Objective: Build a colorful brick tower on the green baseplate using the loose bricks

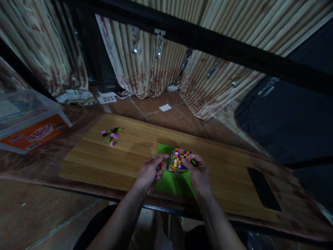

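A block built of many-coloured toy bricks [177,160] stands on a green studded baseplate [173,184] in front of me. My left hand [149,173] is at the block's left side, its index finger reaching to the block's edge. Small red and dark toy bricks [159,166] show within its curled fingers. From the right, my right hand [199,172] grips the block's upper right part, with the thumb on the studded top. A bit of green shows between its thumb and fingers; whether that is a loose brick I cannot tell.
Several loose pink, green and black bricks [112,135] lie at the left of the wooden board [125,159]. A dark phone-like slab [264,189] rests on the right. A clear plastic box [39,114] with an orange label stands far left. Striped curtains [156,69] hang behind.
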### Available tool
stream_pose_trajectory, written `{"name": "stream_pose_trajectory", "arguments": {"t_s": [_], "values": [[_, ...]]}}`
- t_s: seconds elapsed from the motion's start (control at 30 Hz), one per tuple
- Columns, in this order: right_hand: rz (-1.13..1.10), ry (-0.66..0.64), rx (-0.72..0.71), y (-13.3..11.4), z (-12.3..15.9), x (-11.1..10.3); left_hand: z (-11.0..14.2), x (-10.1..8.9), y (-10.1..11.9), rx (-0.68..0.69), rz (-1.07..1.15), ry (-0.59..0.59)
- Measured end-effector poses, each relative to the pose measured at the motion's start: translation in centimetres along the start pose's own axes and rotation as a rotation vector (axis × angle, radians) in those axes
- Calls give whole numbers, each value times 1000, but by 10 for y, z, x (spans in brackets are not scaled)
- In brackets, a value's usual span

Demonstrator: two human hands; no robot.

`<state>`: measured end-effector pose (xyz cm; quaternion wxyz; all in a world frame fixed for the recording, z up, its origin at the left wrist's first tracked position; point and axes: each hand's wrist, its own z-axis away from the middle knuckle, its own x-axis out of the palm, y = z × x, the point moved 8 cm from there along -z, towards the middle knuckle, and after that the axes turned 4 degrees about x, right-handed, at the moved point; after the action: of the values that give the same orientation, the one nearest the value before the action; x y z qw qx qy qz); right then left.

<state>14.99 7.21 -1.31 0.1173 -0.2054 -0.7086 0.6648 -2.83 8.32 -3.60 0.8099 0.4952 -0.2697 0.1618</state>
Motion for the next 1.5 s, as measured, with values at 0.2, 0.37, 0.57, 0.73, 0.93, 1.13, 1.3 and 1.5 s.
{"name": "stream_pose_trajectory", "arguments": {"t_s": [0.2, 0.37, 0.57, 0.73, 0.93, 1.13, 1.3, 1.5], "values": [[-118, 82, -35, -16, -3, -20, 0, 1, -3, -27, 88, 21], [-12, 215, -232, -50, 12, -26, 0, 4, -7, -119, 388, 34], [242, -54, -416, -81, 46, 25, 0, 5, 0, -102, 617, 101], [417, -169, -494, -81, 51, 44, 3, 14, 6, -70, 634, 5], [641, -180, -548, -81, 43, 51, 5, 19, 6, -71, 595, -79], [728, -235, -537, -77, 46, 57, 7, 19, 10, -38, 567, -79], [735, -178, -548, -76, 47, 57, 7, 19, 8, -24, 564, -84], [659, -186, -510, -74, 46, 60, 7, 21, 7, -15, 579, -105]]}}
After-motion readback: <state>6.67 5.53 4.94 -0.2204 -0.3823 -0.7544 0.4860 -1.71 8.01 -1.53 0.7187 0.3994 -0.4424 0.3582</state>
